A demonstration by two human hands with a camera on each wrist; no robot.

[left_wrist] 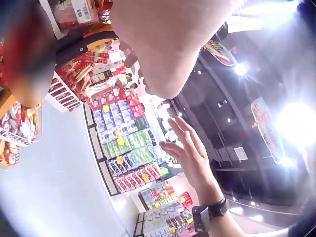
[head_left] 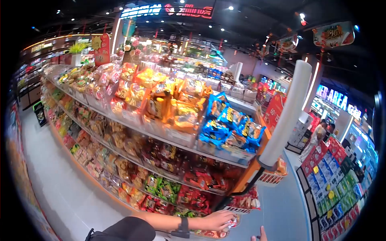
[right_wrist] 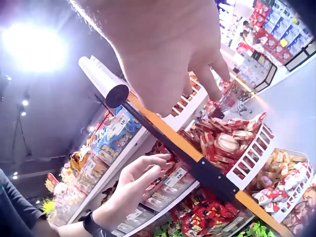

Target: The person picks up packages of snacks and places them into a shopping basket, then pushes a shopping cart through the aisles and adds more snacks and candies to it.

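Note:
My left hand (head_left: 219, 221) reaches across the bottom of the head view, overlapping packets in a low basket. The right wrist view shows this left hand (right_wrist: 136, 180) with loosely bent fingers and nothing in them, in front of the shelf end. Only part of my right hand (head_left: 260, 236) enters the head view at the lower edge. Its fingers are spread and hold nothing where the right hand (left_wrist: 190, 158) shows in the left wrist view. White baskets (right_wrist: 252, 158) of wrapped snacks hang beside an orange and black post (right_wrist: 182, 150).
Tiered shelves hold bagged snacks, including blue packets (head_left: 225, 120) and orange packets (head_left: 183, 108). A white cylinder (head_left: 287, 114) rises at the shelf end. Across the pale aisle floor (head_left: 281, 201) stand stacked boxes (head_left: 331, 182). People (head_left: 317, 138) are farther back at the right.

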